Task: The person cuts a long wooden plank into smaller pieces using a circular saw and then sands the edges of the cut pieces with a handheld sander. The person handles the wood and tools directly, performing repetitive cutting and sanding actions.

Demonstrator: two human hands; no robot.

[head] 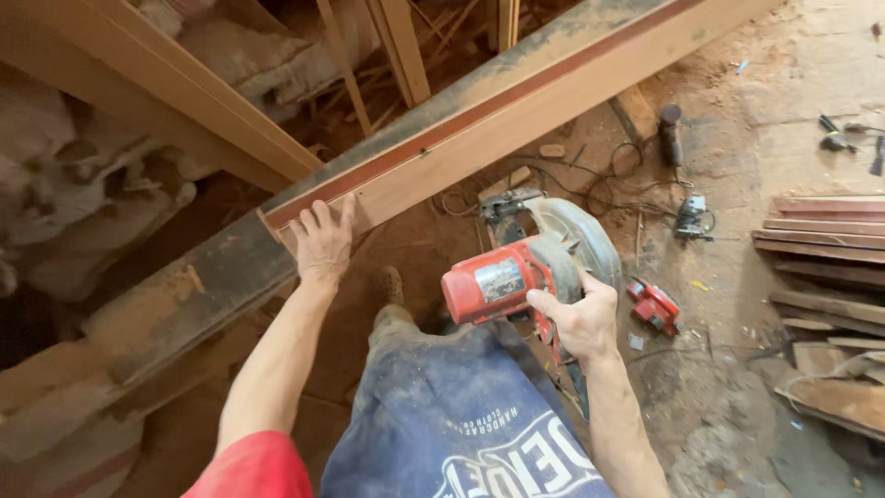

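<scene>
My left hand (323,240) lies flat on the near end of a long light-coloured wooden plank (516,120), fingers spread over its cut end. The plank rests on a dark dusty beam (175,295) and runs up to the right. My right hand (579,318) grips the handle of a red circular saw (516,272) with a grey blade guard, held just below the plank and apart from it. My knee in dusty blue trousers (452,406) is under the saw.
Dusty earthen floor with black cables (608,184), a small red tool (656,306) and a dark tool (669,134). Stacked planks (820,249) lie at the right. Filled sacks (83,175) and wooden frames (184,92) stand at the left and back.
</scene>
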